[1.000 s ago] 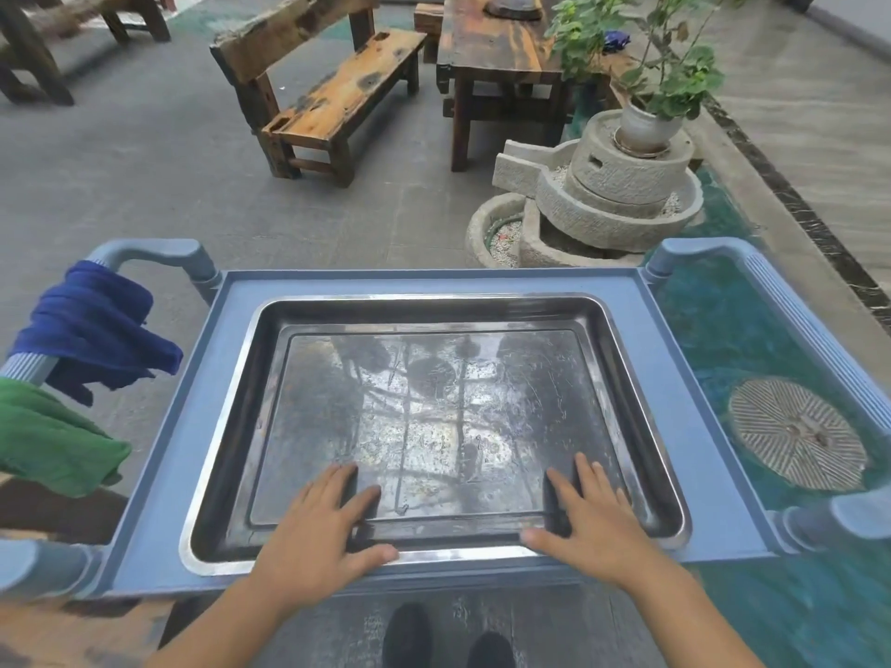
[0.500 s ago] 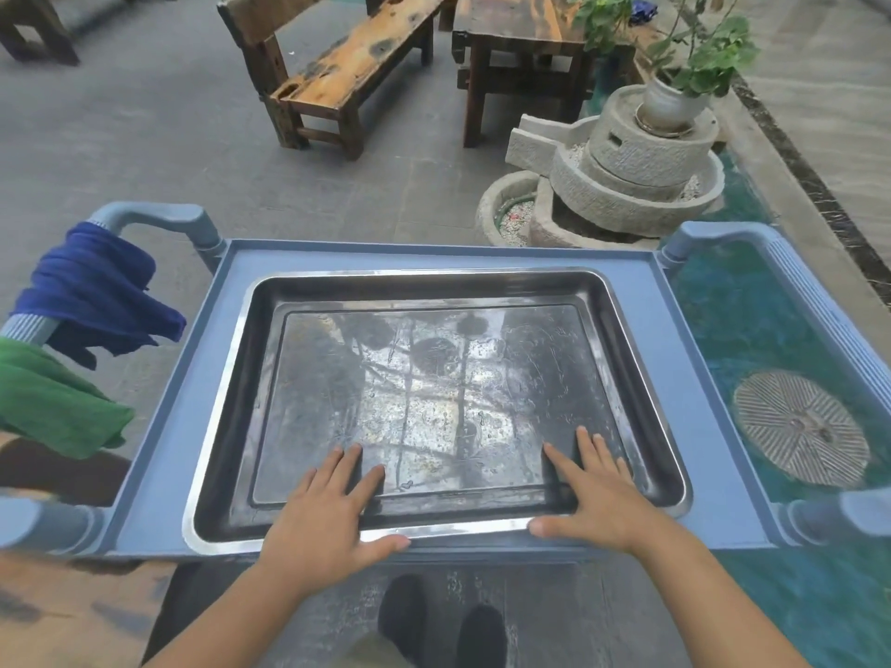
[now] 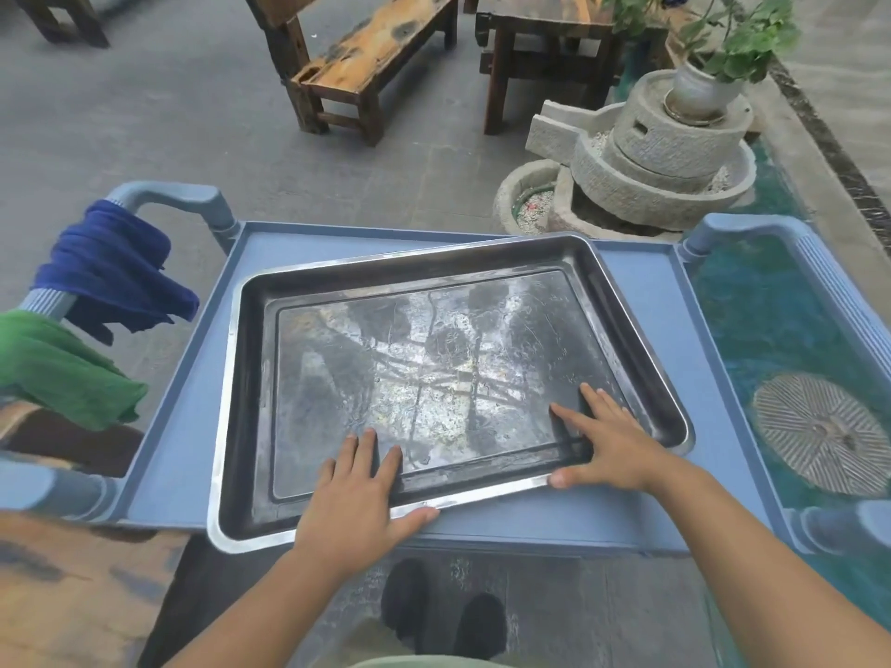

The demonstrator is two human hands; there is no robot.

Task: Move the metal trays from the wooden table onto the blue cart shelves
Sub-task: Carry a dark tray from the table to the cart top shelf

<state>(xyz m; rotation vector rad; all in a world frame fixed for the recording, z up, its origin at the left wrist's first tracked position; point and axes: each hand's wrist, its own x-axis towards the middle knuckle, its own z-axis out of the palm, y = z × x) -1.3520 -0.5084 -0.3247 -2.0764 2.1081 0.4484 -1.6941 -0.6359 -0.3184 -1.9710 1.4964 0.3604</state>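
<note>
One large rectangular metal tray (image 3: 250, 378) lies on the top shelf of the blue cart (image 3: 646, 320), turned askew. Its near left corner hangs over the cart's near edge. My left hand (image 3: 357, 499) holds the near rim left of centre, fingers inside the tray and thumb outside the rim. My right hand (image 3: 610, 448) holds the same rim further right in the same way. The cart's lower shelves are hidden under the top one.
A blue cloth (image 3: 111, 272) and a green cloth (image 3: 58, 368) hang on the cart's left handle. The wooden table's edge (image 3: 72, 595) is at bottom left. A stone mill with a potted plant (image 3: 651, 151) stands beyond the cart, and a wooden bench (image 3: 371, 55) further off.
The tray lay square on the shelf before. It has now swung counterclockwise and come toward me, with its near left corner past the cart's edge. Both hands stayed on the near rim.
</note>
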